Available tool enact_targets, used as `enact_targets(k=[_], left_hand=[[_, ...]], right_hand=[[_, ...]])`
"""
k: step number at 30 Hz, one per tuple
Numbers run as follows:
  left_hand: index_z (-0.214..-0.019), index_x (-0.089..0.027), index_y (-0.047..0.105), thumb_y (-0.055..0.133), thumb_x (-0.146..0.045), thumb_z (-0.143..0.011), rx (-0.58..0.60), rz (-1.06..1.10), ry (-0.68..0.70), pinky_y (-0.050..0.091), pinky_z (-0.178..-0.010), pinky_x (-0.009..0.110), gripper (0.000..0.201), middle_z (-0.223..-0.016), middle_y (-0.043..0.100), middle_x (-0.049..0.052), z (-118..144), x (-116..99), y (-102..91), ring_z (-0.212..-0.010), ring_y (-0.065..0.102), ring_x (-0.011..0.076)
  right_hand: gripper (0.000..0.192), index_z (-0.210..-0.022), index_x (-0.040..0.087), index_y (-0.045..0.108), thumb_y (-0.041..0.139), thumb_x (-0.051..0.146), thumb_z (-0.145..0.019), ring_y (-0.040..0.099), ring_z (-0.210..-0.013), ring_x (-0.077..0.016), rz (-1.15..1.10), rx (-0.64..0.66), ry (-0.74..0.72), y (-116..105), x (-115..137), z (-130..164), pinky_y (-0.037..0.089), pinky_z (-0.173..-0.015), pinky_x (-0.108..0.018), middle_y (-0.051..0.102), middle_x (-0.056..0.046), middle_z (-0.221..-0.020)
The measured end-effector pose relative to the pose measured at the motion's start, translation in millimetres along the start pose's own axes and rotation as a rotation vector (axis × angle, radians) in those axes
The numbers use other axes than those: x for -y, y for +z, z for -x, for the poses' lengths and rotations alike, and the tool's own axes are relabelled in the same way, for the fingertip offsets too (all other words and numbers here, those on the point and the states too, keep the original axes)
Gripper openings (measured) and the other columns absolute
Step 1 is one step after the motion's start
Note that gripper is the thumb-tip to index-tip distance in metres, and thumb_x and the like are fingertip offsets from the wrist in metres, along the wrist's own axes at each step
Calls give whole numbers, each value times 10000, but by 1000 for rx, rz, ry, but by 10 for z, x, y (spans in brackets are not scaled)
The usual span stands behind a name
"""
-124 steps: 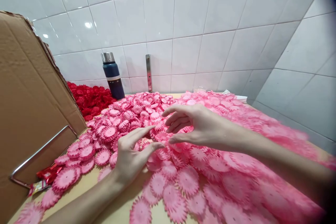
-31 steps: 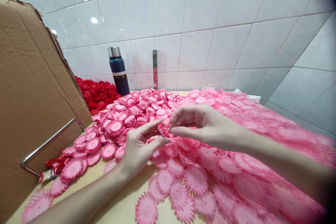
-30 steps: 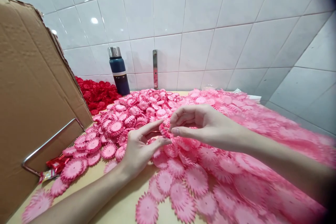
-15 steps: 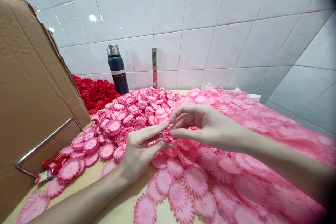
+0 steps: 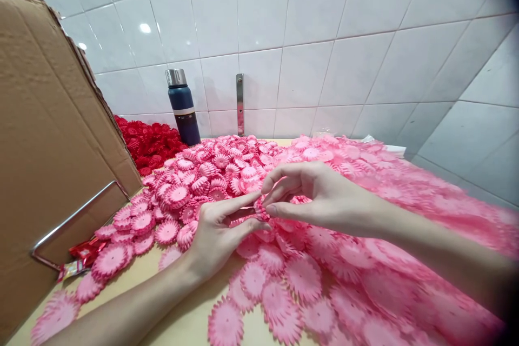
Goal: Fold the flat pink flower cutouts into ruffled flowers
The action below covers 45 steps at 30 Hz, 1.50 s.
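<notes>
1. Where the two sets of fingertips meet, a small pink disc with a toothed, petal-like rim (image 5: pixel 259 209) is pinched from both sides; it looks like thin paper or fabric, pleated into a shallow rosette, and most of it is hidden by the fingers, so its full outline cannot be told.
2. On the left hand (image 5: pixel 214 235), the index finger (image 5: pixel 237 203) stretches out nearly straight above the disc and the thumb (image 5: pixel 247 225) closes under it; the remaining fingers curl down beneath, and the wrist lies low over the tan tabletop (image 5: pixel 182 319).
3. On the right hand (image 5: pixel 324 197), the thumb (image 5: pixel 284 210) presses on the disc from below and the bent index finger (image 5: pixel 279 173) arches over it, while the other fingers fold loosely behind; the forearm runs off to the lower right.
4. Both hands are therefore closed on the same disc, which hangs just above the pile, between the two thumbs.
5. Directly under the fingers lies a spread of flat pink toothed discs (image 5: pixel 300 281), overlapping one another and reaching to the right edge.
6. Beyond the fingertips sits a heap of pink discs already gathered into ribbed rosettes (image 5: pixel 211 173).
7. Farther out beyond the left hand is a mound of red rosettes (image 5: pixel 146 143), with a dark blue metal-capped flask (image 5: pixel 183 108) standing just beside it against the white tiled wall (image 5: pixel 324 38).
8. Well outside the left hand leans a brown corrugated cardboard sheet (image 5: pixel 44 146), with a bent metal rod (image 5: pixel 77 219) before it and a red foil wrapper (image 5: pixel 81 257) at its foot.
</notes>
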State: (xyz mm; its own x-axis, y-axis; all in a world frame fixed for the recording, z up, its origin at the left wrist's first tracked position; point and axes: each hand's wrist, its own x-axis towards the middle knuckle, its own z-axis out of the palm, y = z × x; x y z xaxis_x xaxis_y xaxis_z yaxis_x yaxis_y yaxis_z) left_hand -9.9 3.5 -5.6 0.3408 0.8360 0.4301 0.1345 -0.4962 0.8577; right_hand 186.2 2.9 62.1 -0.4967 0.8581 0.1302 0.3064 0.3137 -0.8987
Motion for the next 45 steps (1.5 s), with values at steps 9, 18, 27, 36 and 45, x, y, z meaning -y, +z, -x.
enact_targets(k=[9, 18, 27, 36, 45], left_hand=[[-1204, -279, 647, 701, -125, -786, 34, -40, 64, 599, -745, 234, 449, -1038, 753, 13, -9, 3, 13, -805, 731, 156], [-1116, -211, 700, 690, -185, -801, -126, 48, -42, 610, -793, 288, 316, -1016, 757, 39, -19, -29, 36, -899, 723, 203], [-896, -169, 626, 662, -166, -829, -78, 191, -40, 560, -783, 206, 76, -872, 695, 10, -44, 3, 47, -838, 682, 116], [-835, -165, 599, 631, -186, -853, -85, 87, 1, 552, -865, 299, 42, -980, 719, 72, 9, -22, 54, -964, 680, 179], [-710, -190, 477, 604, -161, -861, -256, 114, 86, 554, -882, 345, 200, -1039, 712, 83, -4, -110, 17, -1054, 659, 215]], right_hand=[[153, -875, 188, 588, 562, 74, -777, 657, -738, -161, 181, 14, -91, 36, -38, 25, 532, -666, -293, 693, -29, -816], [164, -767, 187, 555, 530, 26, -766, 615, -707, -136, 246, -154, -229, -40, -76, 2, 511, -653, -265, 633, -6, -754], [288, -862, 202, 705, 497, 21, -780, 624, -737, -136, 364, -22, -215, 14, -21, 13, 504, -684, -282, 703, 4, -815], [66, -755, 164, 616, 626, 183, -818, 582, -621, -118, 289, -127, -235, 34, -77, -24, 479, -570, -259, 643, -5, -696], [88, -727, 183, 576, 586, 98, -746, 561, -618, -132, 365, -424, -231, -268, -186, -49, 464, -542, -270, 611, -16, -696]])
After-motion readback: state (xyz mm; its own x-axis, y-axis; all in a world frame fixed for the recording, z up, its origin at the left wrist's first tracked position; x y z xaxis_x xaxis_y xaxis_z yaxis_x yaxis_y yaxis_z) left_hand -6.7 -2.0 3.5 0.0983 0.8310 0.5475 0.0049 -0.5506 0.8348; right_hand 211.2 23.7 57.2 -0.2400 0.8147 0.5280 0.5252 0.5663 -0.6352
